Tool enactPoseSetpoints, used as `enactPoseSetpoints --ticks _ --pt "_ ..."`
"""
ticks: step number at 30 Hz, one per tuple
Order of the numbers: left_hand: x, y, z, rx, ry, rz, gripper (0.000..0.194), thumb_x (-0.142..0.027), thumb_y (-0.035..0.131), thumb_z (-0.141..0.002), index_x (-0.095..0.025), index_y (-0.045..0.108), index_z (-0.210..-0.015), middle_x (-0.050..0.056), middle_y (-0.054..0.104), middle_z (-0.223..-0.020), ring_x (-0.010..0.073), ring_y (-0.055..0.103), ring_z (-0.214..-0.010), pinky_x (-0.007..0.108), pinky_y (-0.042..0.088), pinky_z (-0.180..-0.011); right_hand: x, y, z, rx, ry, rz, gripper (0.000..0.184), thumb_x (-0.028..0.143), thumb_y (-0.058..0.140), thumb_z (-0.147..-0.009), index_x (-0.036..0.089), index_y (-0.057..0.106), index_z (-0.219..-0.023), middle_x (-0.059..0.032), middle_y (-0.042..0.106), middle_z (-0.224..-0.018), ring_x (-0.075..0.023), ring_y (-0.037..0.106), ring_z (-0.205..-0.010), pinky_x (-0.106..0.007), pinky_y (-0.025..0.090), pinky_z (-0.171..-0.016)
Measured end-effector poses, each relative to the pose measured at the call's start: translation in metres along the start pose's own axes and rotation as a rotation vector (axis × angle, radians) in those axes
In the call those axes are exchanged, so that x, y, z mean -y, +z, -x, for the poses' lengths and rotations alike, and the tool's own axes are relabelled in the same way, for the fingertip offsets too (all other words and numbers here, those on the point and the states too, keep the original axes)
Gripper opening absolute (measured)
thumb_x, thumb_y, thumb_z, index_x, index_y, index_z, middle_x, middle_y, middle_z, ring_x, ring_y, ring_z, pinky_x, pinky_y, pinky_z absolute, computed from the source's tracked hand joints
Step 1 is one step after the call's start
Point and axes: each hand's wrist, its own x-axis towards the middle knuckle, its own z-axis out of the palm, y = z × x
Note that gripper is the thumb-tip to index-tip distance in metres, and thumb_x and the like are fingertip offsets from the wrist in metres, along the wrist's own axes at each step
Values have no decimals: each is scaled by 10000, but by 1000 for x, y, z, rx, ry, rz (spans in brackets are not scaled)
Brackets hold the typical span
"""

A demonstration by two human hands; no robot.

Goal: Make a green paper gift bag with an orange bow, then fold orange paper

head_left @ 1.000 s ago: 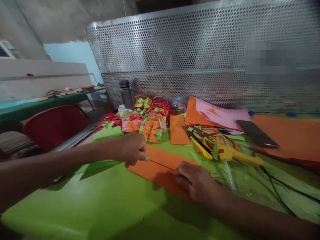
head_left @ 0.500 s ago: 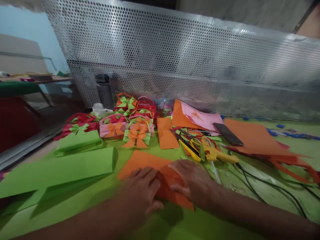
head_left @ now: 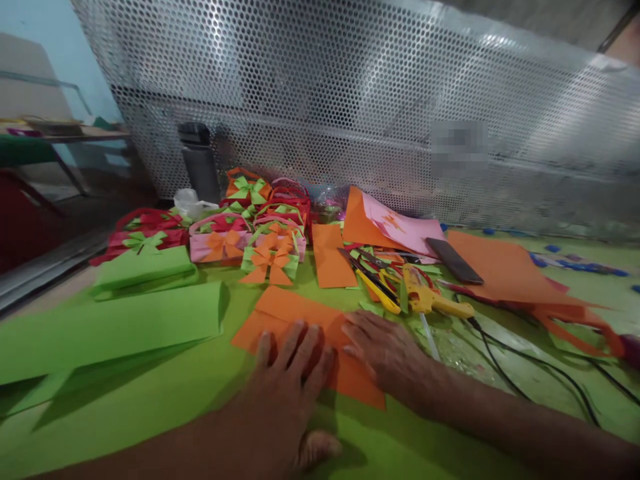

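A folded orange sheet of paper [head_left: 295, 308] lies on the green tabletop in front of me, partly covered by both hands. My left hand [head_left: 290, 380] is spread over its near left part, fingers apart and tips on the paper, thumb off its near edge. On the sheet's right side rests my right hand [head_left: 385, 347], its fingers stretched out flat and pointing left. A crease or flap edge runs across the far part of the sheet. What lies under the palms is hidden.
Folded green paper [head_left: 125, 323] lies left. Behind stand small paper bags with bows [head_left: 270, 257] and a dark bottle [head_left: 200, 160]. Right of the sheet are a yellow glue gun [head_left: 425, 293] with a black cord, scissors [head_left: 375, 287] and a dark phone [head_left: 454, 260]. A perforated metal panel [head_left: 325, 87] closes the back.
My left hand has opened out, its fingers now spread and lying flatter on the orange paper. The right hand stays on the right side. The camera view has shifted slightly.
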Motion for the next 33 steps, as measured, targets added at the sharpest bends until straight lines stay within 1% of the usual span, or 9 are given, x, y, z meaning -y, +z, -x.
enactPoseSetpoints --ticks 4,7,11,14,18,22,24,28,33 --pt "-4 -5 -3 6 -20 9 855 -743 261 -807 -149 328 -1419 247 264 -1458 498 208 -1315 749 234 -915 6 -9 4 87 -77 82 309 28 520 -762 63 562 -1066 -158 657 -1032 -268 618 -933 -372 522 -754" --pt "-7 -12 -6 -17 3 -6 792 -706 263 -838 -121 457 -1335 227 396 -1402 470 307 -1284 704 277 -938 11 -16 4 87 -93 164 368 -15 505 -674 43 570 -1032 -160 669 -937 -271 637 -802 -365 524 -630" --pt "-8 -18 -7 -219 98 -108 518 -553 371 -900 -148 638 -1080 161 596 -1214 362 496 -1155 563 363 -960 15 -18 2 120 -107 246 360 -4 490 -671 48 566 -1018 -159 664 -866 -263 628 -702 -348 474 -512" --pt "-7 -17 -7 -420 201 -165 359 -418 407 -925 -159 656 -919 120 660 -1040 293 585 -992 470 440 -875 11 -17 -1 156 -101 274 336 -15 486 -680 85 553 -994 -132 651 -805 -247 609 -658 -331 423 -485" --pt "0 -6 -12 -462 220 -138 304 -324 394 -935 -168 630 -825 92 661 -871 233 615 -813 371 500 -714 -3 -17 -1 174 -46 205 367 -45 485 -640 136 521 -958 -83 612 -768 -224 570 -646 -312 360 -506" --pt "13 1 -16 -536 191 -159 281 -316 387 -939 -165 622 -966 113 656 -1022 259 597 -940 398 488 -789 -16 -23 -2 107 53 10 334 -48 450 -637 171 504 -882 -37 580 -737 -184 537 -638 -293 305 -520" --pt "20 -1 -17 -495 153 -157 349 -417 465 -905 -173 567 -1134 129 595 -1201 310 508 -1136 464 417 -923 -20 -27 -4 54 107 -87 249 -29 412 -708 176 508 -814 -27 567 -694 -165 519 -608 -283 294 -519" --pt "28 -13 -19 -319 144 -66 788 -641 596 -731 -189 393 -1344 162 438 -1387 337 364 -1284 513 249 -1058 -24 -34 -11 -4 275 -359 205 16 396 -764 181 507 -716 13 543 -623 -113 470 -545 -239 302 -524" --pt "29 -31 -28 -182 172 41 779 -617 612 -732 -228 383 -1367 149 491 -1312 321 460 -1178 536 233 -1039 -27 -36 -15 -71 333 -662 230 -3 407 -710 188 534 -726 55 522 -613 -79 451 -549 -192 318 -533"
